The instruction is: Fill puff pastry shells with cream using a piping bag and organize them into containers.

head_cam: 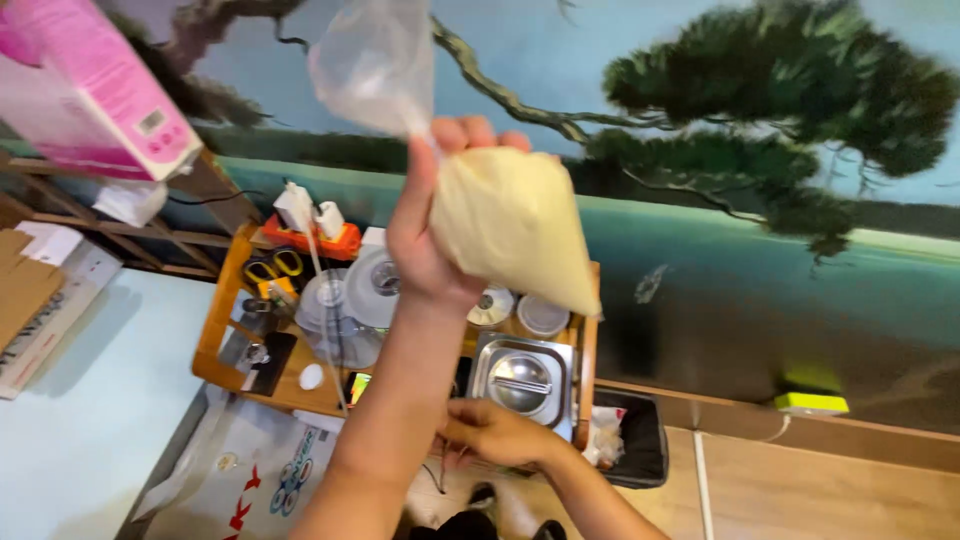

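A: State the left hand (425, 225)

B: It is raised high and clenched around the twisted neck of a clear piping bag (510, 225); the cone below the grip is packed with pale yellow cream, its tip pointing down and to the right

A: The right hand (495, 432)?

B: Low, near a lidded steel container (522, 380) on the wooden cart (225, 330); fingers curled, contents cannot be determined

A: Progress?

B: Filling and twisting appear complete; no cream is seen leaving the tip
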